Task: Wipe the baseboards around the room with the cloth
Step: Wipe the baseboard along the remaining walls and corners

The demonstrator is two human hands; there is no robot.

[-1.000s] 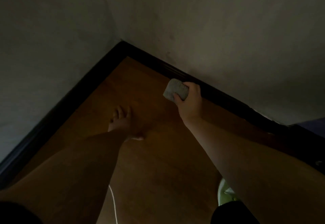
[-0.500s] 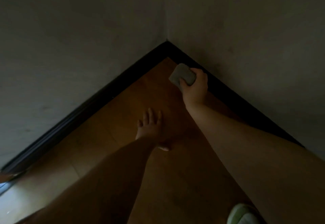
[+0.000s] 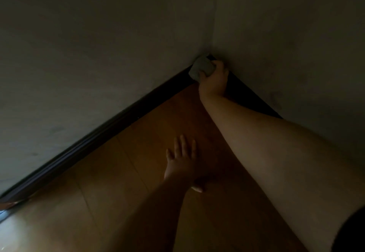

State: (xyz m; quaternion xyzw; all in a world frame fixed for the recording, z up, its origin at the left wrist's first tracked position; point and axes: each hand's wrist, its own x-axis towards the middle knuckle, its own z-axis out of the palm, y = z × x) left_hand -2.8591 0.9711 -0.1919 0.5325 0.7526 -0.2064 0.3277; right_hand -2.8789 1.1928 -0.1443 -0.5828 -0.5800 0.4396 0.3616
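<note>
I have my right hand (image 3: 214,77) closed around the folded grey cloth pad (image 3: 201,67), pressing it into the corner where the two runs of dark, glossy moulded baseboard (image 3: 110,129) meet, so I judge the wiping has reached the end of the run under that hand's knuckles. My left hand (image 3: 180,162) lies flat with fingers spread, holding nothing, on the smooth orange-brown wooden plank floor (image 3: 118,172), nearer to me than the cloth, propping me up. Next I would turn the soft pad around the corner and draw it along the ridged board that runs out beyond my left hand, keeping it pressed into the moulding's grooves beneath the matte pale wall (image 3: 88,44).
</note>
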